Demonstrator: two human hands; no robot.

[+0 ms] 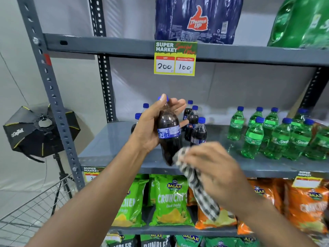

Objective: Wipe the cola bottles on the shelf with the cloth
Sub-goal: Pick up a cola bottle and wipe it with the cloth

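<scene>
Dark brown cola bottle [169, 132], blue cap, blue and white label. Same dark cola and blue caps on the shelf bottles [195, 129]. Cloth [199, 189] checked in grey-black and white. Green bottles [277, 136] with blue caps and green labels. Grey shelf [110, 139] and grey slotted posts. Yellow price tag [175, 58], green top, red and white boxes. Navy pack [197, 20] with red thumb logo. Bright green chip bags [170, 198] beside orange bags [306, 205]. Black softbox [35, 132] with yellow edging.
</scene>
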